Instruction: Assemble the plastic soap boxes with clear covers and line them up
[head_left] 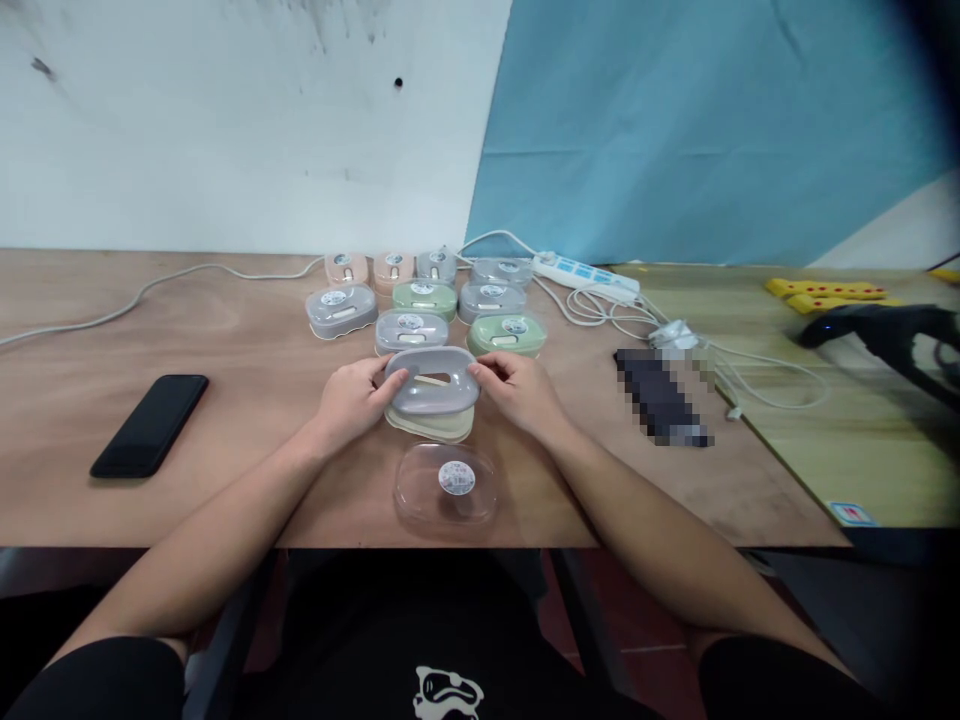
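Two hands hold one grey drain tray (433, 392) by its ends. The left hand (352, 400) pinches the left end and the right hand (521, 392) the right end, so each grip is closed on the tray, thumbs on top and fingers curled under the rim. The tray is at the middle of the wooden surface (262, 400), directly over a beige soap-box base (431, 426). I cannot tell whether it is fully seated in the base or only resting on it.

The tray's long axis runs left to right, parallel to the near edge. Its top faces up, and its narrow slot lies along the same line.

As I judge it, the danger is a skewed fit. If one end dips first, the tray could jam crooked in the base or push it along the surface towards the clear lid (446, 485), which lies just in front, nearer the person, with a round sticker (456, 478) on it.

A cluster of closed soap boxes (411, 330) in grey, green and pink stands close behind the tray. A black smartphone (150, 424) lies well off to the left. A white power strip (585, 275) and loose cable (150, 290) lie towards the back.
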